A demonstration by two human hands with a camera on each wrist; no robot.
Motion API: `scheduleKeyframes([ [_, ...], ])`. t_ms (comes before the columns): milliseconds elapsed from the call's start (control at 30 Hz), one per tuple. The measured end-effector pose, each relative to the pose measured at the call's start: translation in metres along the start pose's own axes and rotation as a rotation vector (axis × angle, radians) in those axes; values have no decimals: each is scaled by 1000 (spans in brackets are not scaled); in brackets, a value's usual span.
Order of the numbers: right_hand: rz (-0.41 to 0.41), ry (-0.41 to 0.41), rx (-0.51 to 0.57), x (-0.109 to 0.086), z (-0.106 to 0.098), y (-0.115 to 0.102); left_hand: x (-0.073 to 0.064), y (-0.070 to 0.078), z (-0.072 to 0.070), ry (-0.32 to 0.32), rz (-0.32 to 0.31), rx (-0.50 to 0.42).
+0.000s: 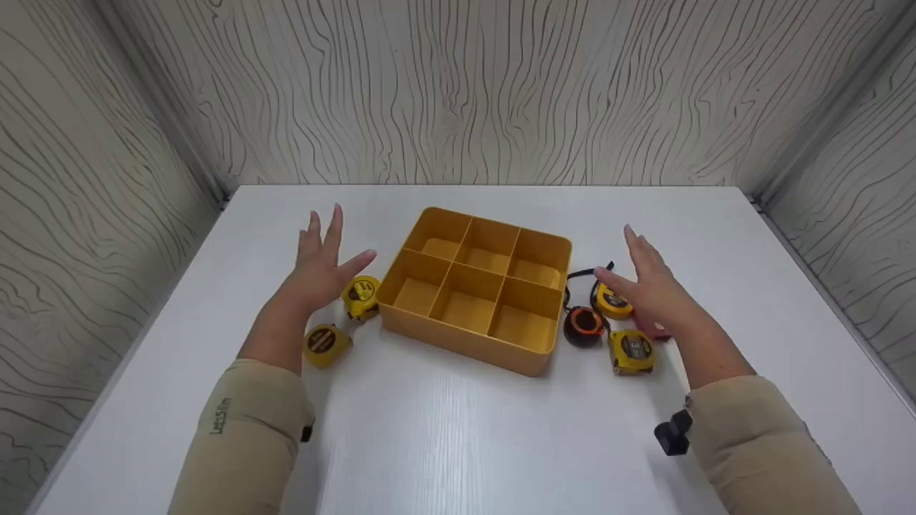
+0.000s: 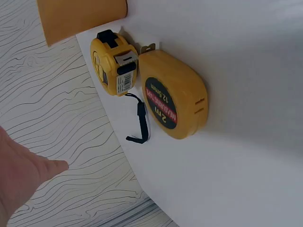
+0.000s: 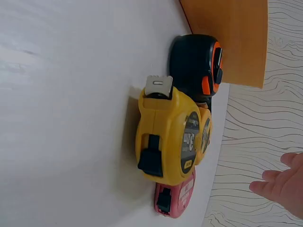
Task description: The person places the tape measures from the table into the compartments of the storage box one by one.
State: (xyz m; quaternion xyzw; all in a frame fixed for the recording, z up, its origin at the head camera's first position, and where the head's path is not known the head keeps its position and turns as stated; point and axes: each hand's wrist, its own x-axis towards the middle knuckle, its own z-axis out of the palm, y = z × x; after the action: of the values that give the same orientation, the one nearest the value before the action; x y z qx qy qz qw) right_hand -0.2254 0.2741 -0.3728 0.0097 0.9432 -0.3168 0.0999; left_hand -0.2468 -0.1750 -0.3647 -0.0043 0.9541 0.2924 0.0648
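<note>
My left hand (image 1: 315,275) is held above the table with fingers spread, holding nothing. Below it lie two yellow tape measures: one (image 1: 361,296) by the box's left side, the other (image 2: 173,94) marked 2 m in the left wrist view. On the other side, my right hand (image 1: 655,286) hovers with its fingers extended. Near it are a black and orange tape measure (image 3: 194,65), a yellow tape measure (image 3: 165,137), another yellow one (image 1: 613,300) behind, and a red one (image 3: 176,196), partly hidden by the hand in the head view.
An orange-yellow box (image 1: 465,342) with several compartments stands mid-table, turned slightly askew. Black wrist straps (image 1: 583,272) trail beside its right side. Wood-patterned panels (image 1: 458,93) enclose the white table (image 1: 444,443) at the back and both sides.
</note>
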Motion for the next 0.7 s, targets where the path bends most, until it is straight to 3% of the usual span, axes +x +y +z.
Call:
scheduleKeyframes([
  [233, 37, 42, 229, -1, 13, -3, 2, 0, 9, -18, -15, -189],
  [467, 59, 27, 296, 1, 27, -10, 3, -3, 24, -40, -1, -297],
  [700, 124, -27, 362, 3, 47, -17, 3, -4, 38, -100, -37, -423],
])
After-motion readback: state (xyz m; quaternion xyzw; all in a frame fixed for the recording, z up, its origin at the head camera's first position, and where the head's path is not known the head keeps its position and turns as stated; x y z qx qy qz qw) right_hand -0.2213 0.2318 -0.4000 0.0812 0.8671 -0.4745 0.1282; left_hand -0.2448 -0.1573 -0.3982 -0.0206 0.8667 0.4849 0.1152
